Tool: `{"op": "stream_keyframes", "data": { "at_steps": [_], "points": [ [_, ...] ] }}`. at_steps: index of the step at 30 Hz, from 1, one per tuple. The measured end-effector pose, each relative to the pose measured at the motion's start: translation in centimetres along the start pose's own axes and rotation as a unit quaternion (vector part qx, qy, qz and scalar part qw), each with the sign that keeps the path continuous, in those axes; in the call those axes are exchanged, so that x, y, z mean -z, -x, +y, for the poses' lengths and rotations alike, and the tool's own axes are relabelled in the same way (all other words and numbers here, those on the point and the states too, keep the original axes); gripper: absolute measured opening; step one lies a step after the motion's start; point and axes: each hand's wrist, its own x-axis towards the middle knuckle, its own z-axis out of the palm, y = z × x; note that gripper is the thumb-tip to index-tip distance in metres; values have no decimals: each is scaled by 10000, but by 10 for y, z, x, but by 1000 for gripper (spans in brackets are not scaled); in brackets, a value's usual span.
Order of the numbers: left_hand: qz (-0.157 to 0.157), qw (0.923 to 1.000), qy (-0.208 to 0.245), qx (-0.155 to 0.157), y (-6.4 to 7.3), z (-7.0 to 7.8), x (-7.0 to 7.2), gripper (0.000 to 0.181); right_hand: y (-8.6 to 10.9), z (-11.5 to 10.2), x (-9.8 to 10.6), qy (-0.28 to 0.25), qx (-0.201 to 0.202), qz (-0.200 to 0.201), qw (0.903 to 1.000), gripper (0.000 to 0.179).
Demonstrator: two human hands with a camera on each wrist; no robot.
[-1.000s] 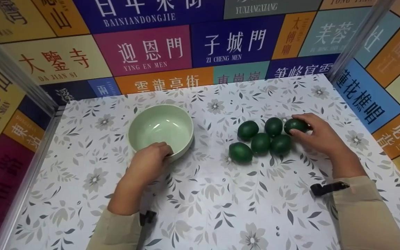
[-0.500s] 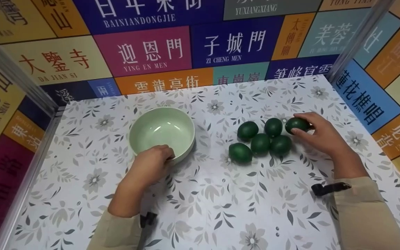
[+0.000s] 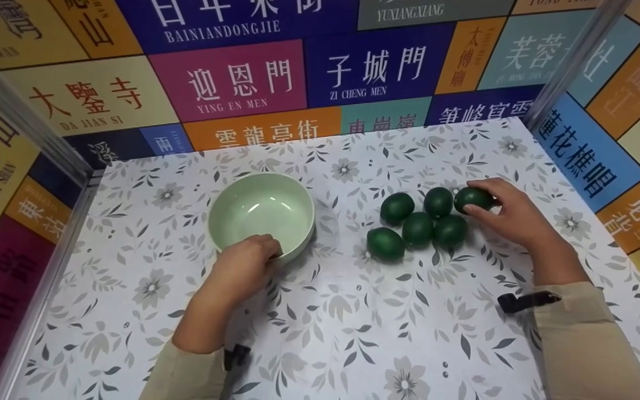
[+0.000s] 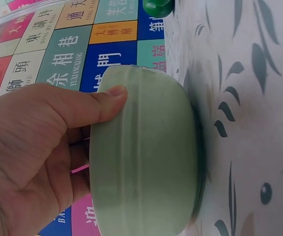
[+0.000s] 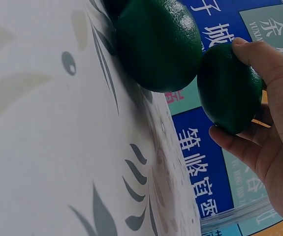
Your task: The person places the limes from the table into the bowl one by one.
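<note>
A pale green bowl (image 3: 231, 208) stands upright on the table, left of centre. My left hand (image 3: 245, 269) pinches its near rim, the thumb outside on the wall (image 4: 146, 147) and the fingers over the inside. On the right, my right hand (image 3: 514, 219) holds a dark green, glossy lime (image 5: 230, 88) between thumb and fingers. This lime (image 3: 473, 199) is at the far right end of a cluster of similar limes. Nearest to it are one lime (image 3: 438, 202) on its left and another lime (image 3: 450, 231) just in front.
More limes lie left in the cluster, among them one lime (image 3: 397, 208) at the back and one lime (image 3: 385, 244) nearest the bowl. A floral white cloth (image 3: 331, 339) covers the table. Panels with printed signs (image 3: 375, 66) wall in the back and both sides.
The bowl has shifted slightly toward me and to the right, with my left hand on its rim. My right hand stays nearly still on the lime.
</note>
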Motion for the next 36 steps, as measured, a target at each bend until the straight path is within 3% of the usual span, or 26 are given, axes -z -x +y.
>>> {"op": "stream_keyframes", "data": {
  "at_steps": [36],
  "points": [
    [24, 9996, -128, -264, 14, 9, -1, 18, -5, -23, 1, 189, 61, -178, 9996, 52]
  ]
}}
